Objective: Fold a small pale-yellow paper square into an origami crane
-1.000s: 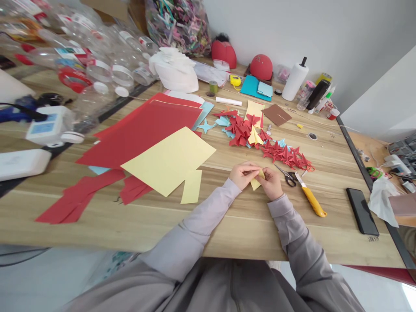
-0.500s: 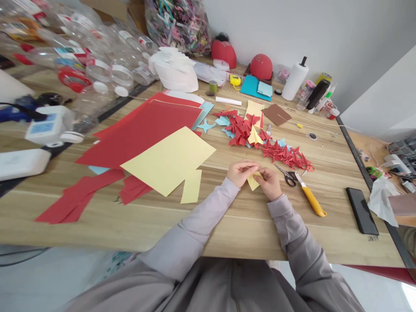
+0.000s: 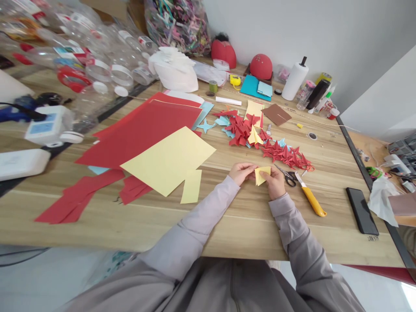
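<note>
While the right hand (image 3: 275, 182) has the folded yellow paper (image 3: 261, 174) pinched between thumb and fingers over the table (image 3: 234, 234), the left hand (image 3: 241, 173) sits at the paper's left side, fingers curled mostly closed; can't tell if it's gripping an edge too. My worry: squeeze too hard and those little layers could crumple, or slip out of line and leave a crooked crease. Also, the scissors (image 3: 288, 177) and the yellow-handled cutter (image 3: 310, 196) lie near the right hand, so a careless sideways move might catch a sharp bit.

Container-wise, there's a clear bag (image 3: 178, 28) stuffed with multicoloured scraps at the back, and a white holder (image 3: 178, 79) heaped with white tissue-looking stuff. The plastic bottles (image 3: 121, 74) are see-through, but I honestly can't tell whether anything's inside.
</note>
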`<state>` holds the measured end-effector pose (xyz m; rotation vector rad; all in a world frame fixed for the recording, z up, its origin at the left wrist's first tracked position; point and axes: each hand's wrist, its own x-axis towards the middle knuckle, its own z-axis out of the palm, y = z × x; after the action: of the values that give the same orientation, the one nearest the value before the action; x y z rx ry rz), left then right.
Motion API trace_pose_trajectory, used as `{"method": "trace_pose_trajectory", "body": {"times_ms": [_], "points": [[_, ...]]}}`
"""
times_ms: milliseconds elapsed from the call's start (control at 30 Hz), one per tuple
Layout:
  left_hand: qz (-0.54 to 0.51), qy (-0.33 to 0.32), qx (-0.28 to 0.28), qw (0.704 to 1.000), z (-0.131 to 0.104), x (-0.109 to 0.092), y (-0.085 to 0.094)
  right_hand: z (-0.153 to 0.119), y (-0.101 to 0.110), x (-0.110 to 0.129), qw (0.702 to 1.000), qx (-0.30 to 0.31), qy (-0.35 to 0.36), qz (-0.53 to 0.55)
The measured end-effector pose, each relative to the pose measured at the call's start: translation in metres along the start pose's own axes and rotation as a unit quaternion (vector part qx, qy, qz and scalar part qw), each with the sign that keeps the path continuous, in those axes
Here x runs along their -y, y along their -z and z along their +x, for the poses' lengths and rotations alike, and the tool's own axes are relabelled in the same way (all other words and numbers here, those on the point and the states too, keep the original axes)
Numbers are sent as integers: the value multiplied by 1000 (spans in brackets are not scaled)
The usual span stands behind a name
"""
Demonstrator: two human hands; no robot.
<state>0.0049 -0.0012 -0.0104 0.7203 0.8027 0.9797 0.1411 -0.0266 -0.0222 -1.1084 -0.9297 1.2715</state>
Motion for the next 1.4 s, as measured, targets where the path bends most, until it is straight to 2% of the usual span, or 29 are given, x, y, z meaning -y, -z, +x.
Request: {"method": "trace_pose_trajectory", "body": {"times_ms": [533, 667, 933, 1233, 1300, 1400], "points": [[-23, 21, -3, 1000, 1, 1, 0, -2, -2, 3, 1000, -1, -4, 6], [3, -8, -12, 1000, -2, 2, -3, -2, -3, 4, 1000, -2, -2, 2], [147, -122, -45, 980, -3, 4, -3, -2, -4, 6, 999, 3, 0, -32], [209, -151, -89, 962, -1, 7, 0, -5, -4, 7, 999, 26, 15, -26], [203, -147, -83, 965, -1, 7, 0, -4, -4, 7, 999, 20, 17, -30], [162, -131, -44, 977, -2, 6, 0, -2, -4, 5, 999, 0, 10, -30]]}}
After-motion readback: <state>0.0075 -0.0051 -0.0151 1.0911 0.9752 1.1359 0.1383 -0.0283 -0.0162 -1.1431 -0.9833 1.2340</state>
